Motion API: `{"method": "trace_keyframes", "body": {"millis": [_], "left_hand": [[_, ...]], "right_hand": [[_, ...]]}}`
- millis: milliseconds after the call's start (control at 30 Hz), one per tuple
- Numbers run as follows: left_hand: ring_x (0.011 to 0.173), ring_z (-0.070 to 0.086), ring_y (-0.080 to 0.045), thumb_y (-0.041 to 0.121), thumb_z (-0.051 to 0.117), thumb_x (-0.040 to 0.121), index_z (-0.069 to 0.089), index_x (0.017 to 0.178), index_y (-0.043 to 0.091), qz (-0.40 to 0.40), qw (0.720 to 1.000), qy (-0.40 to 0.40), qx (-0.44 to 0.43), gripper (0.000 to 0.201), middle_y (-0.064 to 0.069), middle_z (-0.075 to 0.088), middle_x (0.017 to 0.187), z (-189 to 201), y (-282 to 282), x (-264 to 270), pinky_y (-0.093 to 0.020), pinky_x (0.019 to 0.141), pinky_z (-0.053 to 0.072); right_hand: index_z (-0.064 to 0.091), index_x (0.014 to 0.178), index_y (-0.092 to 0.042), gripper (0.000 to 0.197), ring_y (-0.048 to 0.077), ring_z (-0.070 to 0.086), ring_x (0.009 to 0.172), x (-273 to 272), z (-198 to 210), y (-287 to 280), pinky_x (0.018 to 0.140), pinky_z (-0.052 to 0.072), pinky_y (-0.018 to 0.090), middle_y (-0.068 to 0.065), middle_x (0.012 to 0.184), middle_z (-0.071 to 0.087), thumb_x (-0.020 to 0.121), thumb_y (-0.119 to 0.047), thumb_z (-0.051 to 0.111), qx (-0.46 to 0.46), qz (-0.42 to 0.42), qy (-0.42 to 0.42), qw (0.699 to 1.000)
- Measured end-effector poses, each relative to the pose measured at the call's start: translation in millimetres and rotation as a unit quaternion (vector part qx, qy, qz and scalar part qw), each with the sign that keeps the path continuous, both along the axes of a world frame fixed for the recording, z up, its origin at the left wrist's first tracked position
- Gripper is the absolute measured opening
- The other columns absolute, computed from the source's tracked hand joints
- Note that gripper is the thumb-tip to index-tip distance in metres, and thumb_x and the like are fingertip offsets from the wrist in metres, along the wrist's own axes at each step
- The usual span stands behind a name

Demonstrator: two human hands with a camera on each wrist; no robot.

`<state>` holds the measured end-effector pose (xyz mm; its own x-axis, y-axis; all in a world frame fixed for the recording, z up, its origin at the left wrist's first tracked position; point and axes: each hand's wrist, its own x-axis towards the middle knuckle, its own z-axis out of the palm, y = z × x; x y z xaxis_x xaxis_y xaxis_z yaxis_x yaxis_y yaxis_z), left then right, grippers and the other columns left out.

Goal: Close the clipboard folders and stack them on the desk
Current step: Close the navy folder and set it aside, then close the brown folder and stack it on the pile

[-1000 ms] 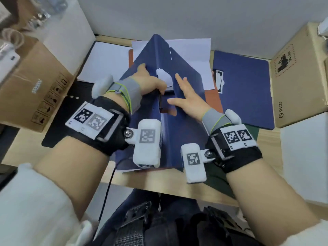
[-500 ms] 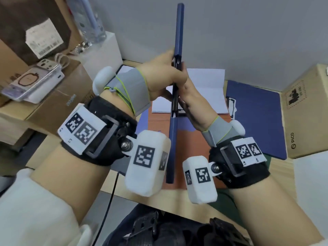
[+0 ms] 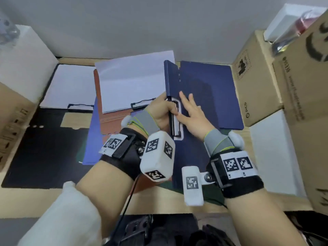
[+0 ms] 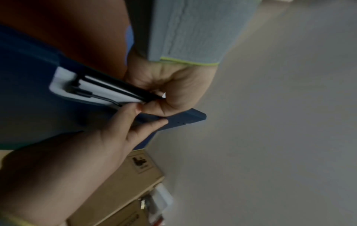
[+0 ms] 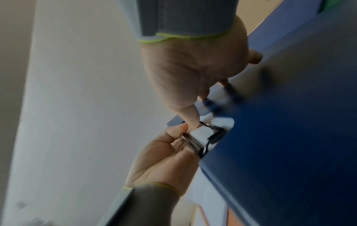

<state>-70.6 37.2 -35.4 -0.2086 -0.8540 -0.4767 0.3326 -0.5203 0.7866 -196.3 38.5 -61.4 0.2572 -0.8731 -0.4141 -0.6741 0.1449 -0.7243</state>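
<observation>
A closed dark-blue clipboard folder [image 3: 193,150] is tilted down to the right, over a second dark-blue folder [image 3: 227,103] lying shut on the desk. My left hand [image 3: 168,107] grips its left edge at the black wire clip [image 4: 108,90], thumb and fingers pinching. My right hand [image 3: 188,103] lies on the cover with straight, spread fingers, its thumb by the clip [image 5: 210,137]. An orange folder [image 3: 106,121] lies open with white paper [image 3: 134,80]. To its left lies an open black folder [image 3: 44,148] with paper [image 3: 69,86].
A light-blue folder [image 3: 92,139] peeks out under the orange one. Cardboard boxes [image 3: 257,82] and a white box [image 3: 273,151] line the desk's right side. A white box [image 3: 23,63] and a carton [image 3: 10,125] stand at left. The wall runs close behind.
The blue folder, spread open a second ago, was closed and held upright between both hands. It has now swung down to the right over the other blue folder.
</observation>
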Motion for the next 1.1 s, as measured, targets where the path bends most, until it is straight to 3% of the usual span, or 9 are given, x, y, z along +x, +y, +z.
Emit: {"method": "trace_keyframes", "body": {"millis": [133, 333, 467, 667, 800, 867, 933, 967, 1100], "left_hand": [[0.043, 0.057, -0.015, -0.006, 0.033, 0.086, 0.050, 0.073, 0.012, -0.042, 0.995, -0.023, 0.091, 0.028, -0.001, 0.055, 0.051, -17, -2, -41, -0.016, 0.041, 0.045], [0.054, 0.045, -0.008, 0.009, 0.041, 0.089, 0.044, 0.066, 0.019, -0.065, 0.986, -0.033, 0.151, 0.025, 0.010, 0.050, 0.043, -37, -5, -56, -0.023, 0.058, 0.034], [0.099, 0.043, -0.007, 0.010, 0.040, 0.092, 0.059, 0.116, 0.020, -0.043, 0.989, -0.025, 0.138, 0.032, 0.013, 0.061, 0.091, -36, -3, -45, -0.027, 0.074, 0.035], [0.098, 0.046, -0.012, 0.004, 0.040, 0.091, 0.050, 0.135, 0.016, 0.147, 0.968, -0.168, 0.117, 0.047, 0.004, 0.052, 0.091, -44, 9, 34, -0.029, 0.084, 0.030], [0.079, 0.049, -0.017, 0.003, 0.050, 0.083, 0.054, 0.126, 0.007, 0.241, 0.918, -0.283, 0.141, 0.043, -0.010, 0.063, 0.097, -59, 38, 92, -0.026, 0.067, 0.042], [0.084, 0.053, -0.023, 0.008, 0.056, 0.075, 0.059, 0.119, 0.000, 0.260, 0.892, -0.321, 0.183, 0.045, -0.021, 0.064, 0.117, -69, 57, 111, -0.037, 0.076, 0.050], [0.069, 0.050, -0.026, 0.001, 0.051, 0.080, 0.060, 0.083, 0.008, 0.234, 0.886, -0.331, 0.226, 0.011, -0.013, 0.063, 0.084, -82, 76, 127, -0.029, 0.059, 0.048], [0.061, 0.043, -0.021, -0.001, 0.047, 0.082, 0.051, 0.070, 0.013, 0.228, 0.888, -0.313, 0.249, 0.019, -0.007, 0.059, 0.069, -88, 83, 132, -0.022, 0.051, 0.039], [0.064, 0.047, -0.013, 0.011, 0.048, 0.086, 0.050, 0.071, 0.020, 0.228, 0.892, -0.247, 0.302, 0.018, 0.000, 0.053, 0.073, -94, 108, 140, -0.023, 0.061, 0.033]], "right_hand": [[0.006, 0.144, -0.052, 0.059, 0.029, -0.016, 0.147, -36, -27, 4, 0.112, -0.001, 0.067, -0.017, 0.159, -0.012, 0.097, -0.030, 0.036, 0.044, -0.048, 0.052, 0.997], [0.018, 0.146, -0.044, 0.059, 0.026, -0.019, 0.147, -56, -48, 5, 0.113, -0.001, 0.066, -0.015, 0.160, -0.009, 0.095, -0.028, 0.043, 0.097, -0.070, 0.045, 0.992], [0.023, 0.147, -0.036, 0.058, 0.024, -0.016, 0.148, -43, -52, 4, 0.118, 0.002, 0.058, -0.010, 0.161, -0.002, 0.094, -0.027, 0.047, 0.101, -0.071, 0.014, 0.992], [0.043, 0.140, -0.023, 0.054, 0.018, 0.015, 0.148, 12, -36, 1, 0.121, 0.013, 0.035, 0.002, 0.159, 0.018, 0.089, -0.019, 0.059, 0.030, 0.037, -0.048, 0.998], [0.047, 0.136, -0.025, 0.052, 0.021, 0.019, 0.146, 52, -39, 4, 0.119, 0.017, 0.035, 0.003, 0.159, 0.021, 0.086, -0.023, 0.062, 0.017, 0.171, 0.022, 0.985], [0.047, 0.136, -0.024, 0.053, 0.023, 0.013, 0.148, 67, -44, 7, 0.119, 0.013, 0.036, 0.006, 0.160, 0.016, 0.085, -0.024, 0.063, 0.022, 0.208, 0.043, 0.977], [0.048, 0.136, -0.022, 0.055, 0.024, 0.002, 0.149, 85, -50, 14, 0.119, 0.008, 0.034, 0.008, 0.161, 0.007, 0.084, -0.022, 0.065, 0.024, 0.231, 0.053, 0.971], [0.047, 0.136, -0.023, 0.056, 0.025, -0.003, 0.149, 93, -55, 17, 0.119, 0.006, 0.035, 0.008, 0.161, 0.003, 0.083, -0.022, 0.066, 0.024, 0.238, 0.062, 0.969], [0.045, 0.136, -0.032, 0.062, 0.025, -0.013, 0.148, 116, -68, 30, 0.118, -0.006, 0.047, 0.002, 0.162, -0.004, 0.079, -0.025, 0.067, 0.030, 0.239, 0.111, 0.964]]}}
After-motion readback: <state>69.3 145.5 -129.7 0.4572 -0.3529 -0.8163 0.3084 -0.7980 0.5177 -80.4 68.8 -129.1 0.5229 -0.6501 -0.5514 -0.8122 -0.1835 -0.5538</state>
